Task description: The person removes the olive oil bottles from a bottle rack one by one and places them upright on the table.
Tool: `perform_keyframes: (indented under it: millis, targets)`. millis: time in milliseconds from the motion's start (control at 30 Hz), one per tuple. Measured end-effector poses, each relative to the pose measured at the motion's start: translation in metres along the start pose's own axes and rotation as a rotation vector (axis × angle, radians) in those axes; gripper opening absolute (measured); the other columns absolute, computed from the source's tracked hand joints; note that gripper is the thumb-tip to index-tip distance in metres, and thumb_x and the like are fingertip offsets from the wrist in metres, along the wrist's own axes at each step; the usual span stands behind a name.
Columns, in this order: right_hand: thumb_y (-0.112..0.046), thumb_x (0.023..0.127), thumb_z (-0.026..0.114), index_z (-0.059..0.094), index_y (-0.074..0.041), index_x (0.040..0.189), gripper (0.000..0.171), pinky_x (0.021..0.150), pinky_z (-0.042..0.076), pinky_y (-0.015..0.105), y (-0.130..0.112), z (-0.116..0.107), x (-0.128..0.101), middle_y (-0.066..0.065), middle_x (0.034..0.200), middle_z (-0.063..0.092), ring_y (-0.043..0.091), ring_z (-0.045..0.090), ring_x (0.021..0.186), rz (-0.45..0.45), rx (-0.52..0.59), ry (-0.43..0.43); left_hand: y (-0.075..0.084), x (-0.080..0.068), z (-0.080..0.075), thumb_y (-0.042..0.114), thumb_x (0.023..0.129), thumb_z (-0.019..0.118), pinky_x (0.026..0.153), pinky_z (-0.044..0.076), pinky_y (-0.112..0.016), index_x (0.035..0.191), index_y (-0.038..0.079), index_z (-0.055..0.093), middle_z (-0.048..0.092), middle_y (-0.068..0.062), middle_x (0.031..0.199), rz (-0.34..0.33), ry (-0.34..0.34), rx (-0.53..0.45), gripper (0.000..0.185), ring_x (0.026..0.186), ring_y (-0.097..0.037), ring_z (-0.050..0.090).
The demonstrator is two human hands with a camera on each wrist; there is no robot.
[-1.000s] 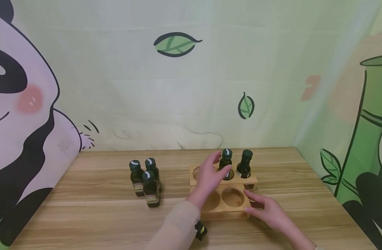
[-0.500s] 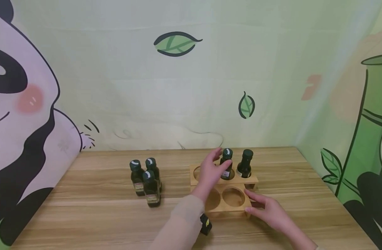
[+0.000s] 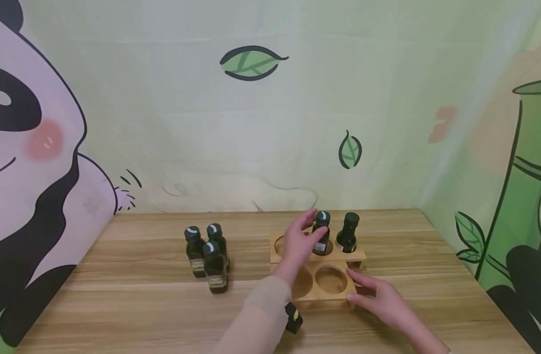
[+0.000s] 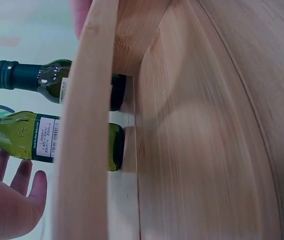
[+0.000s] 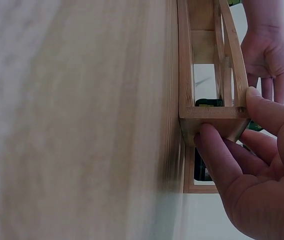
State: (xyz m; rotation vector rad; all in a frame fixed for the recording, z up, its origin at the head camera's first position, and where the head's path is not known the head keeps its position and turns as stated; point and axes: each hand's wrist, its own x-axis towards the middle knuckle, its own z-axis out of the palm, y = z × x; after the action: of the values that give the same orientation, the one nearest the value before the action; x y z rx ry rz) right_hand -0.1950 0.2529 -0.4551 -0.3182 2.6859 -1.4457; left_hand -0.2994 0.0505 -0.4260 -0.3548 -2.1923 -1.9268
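Note:
A two-tier wooden rack (image 3: 327,296) with round holes stands on the table. Two dark green bottles stand in its back row. My left hand (image 3: 297,246) is at the middle bottle (image 3: 323,226). In the left wrist view the thumb touches that bottle (image 4: 57,140) near its neck, while the straight, spread fingers (image 4: 22,180) lie beside it. The other bottle (image 3: 347,233) stands to its right. My right hand (image 3: 376,300) grips the rack's front right corner, thumb on top and fingers underneath (image 5: 217,155). The front holes hold nothing.
Three more green bottles (image 3: 214,268) stand grouped on the wooden table (image 3: 120,295), left of the rack. A panda and bamboo backdrop closes in the back and both sides. The table's right edge runs near the rack.
The middle bottle has sunk a little into its hole, and my left hand has shifted slightly up along it. My right hand stays on the rack's corner.

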Motion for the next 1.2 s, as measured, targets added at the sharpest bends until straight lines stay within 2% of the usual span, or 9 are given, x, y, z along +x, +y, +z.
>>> perform_keyframes:
  millis: [267, 533, 933, 1200]
  targets:
    - [-0.020, 0.087, 0.077, 0.053, 0.005, 0.138, 0.061, 0.080, 0.057, 0.030, 0.000, 0.001, -0.001, 0.029, 0.141, 0.048, 0.035, 0.065, 0.106, -0.011, 0.026, -0.014, 0.000, 0.003, 0.003, 0.015, 0.088, 0.077, 0.091, 0.052, -0.040, 0.130, 0.016, 0.065, 0.069, -0.005, 0.118, 0.000, 0.005, 0.011, 0.044, 0.109, -0.020, 0.062]
    - [-0.021, 0.088, 0.076, 0.054, 0.004, 0.138, 0.060, 0.083, 0.056, 0.031, 0.000, 0.001, -0.001, 0.029, 0.140, 0.048, 0.034, 0.065, 0.106, -0.023, -0.001, -0.009, 0.002, 0.004, 0.003, 0.008, 0.084, 0.079, 0.087, 0.054, -0.035, 0.123, 0.008, 0.069, 0.073, -0.008, 0.104, 0.005, 0.015, -0.052, 0.041, 0.100, -0.020, 0.065]
    - [-0.019, 0.088, 0.077, 0.054, 0.004, 0.138, 0.060, 0.082, 0.057, 0.030, 0.002, 0.001, -0.002, 0.030, 0.140, 0.048, 0.033, 0.066, 0.105, -0.018, 0.003, 0.000, 0.000, 0.002, 0.003, 0.005, 0.084, 0.078, 0.090, 0.054, -0.037, 0.122, 0.009, 0.071, 0.072, -0.008, 0.111, 0.013, 0.058, -0.115, 0.039, 0.105, -0.020, 0.065]
    - [-0.016, 0.088, 0.076, 0.053, 0.005, 0.138, 0.059, 0.080, 0.056, 0.027, 0.002, 0.001, -0.002, 0.030, 0.140, 0.048, 0.031, 0.067, 0.104, -0.036, 0.012, 0.001, 0.014, 0.004, 0.002, 0.004, 0.085, 0.077, 0.090, 0.054, -0.034, 0.123, 0.006, 0.069, 0.071, -0.008, 0.116, 0.070, 0.074, -0.195, 0.038, 0.107, -0.020, 0.064]
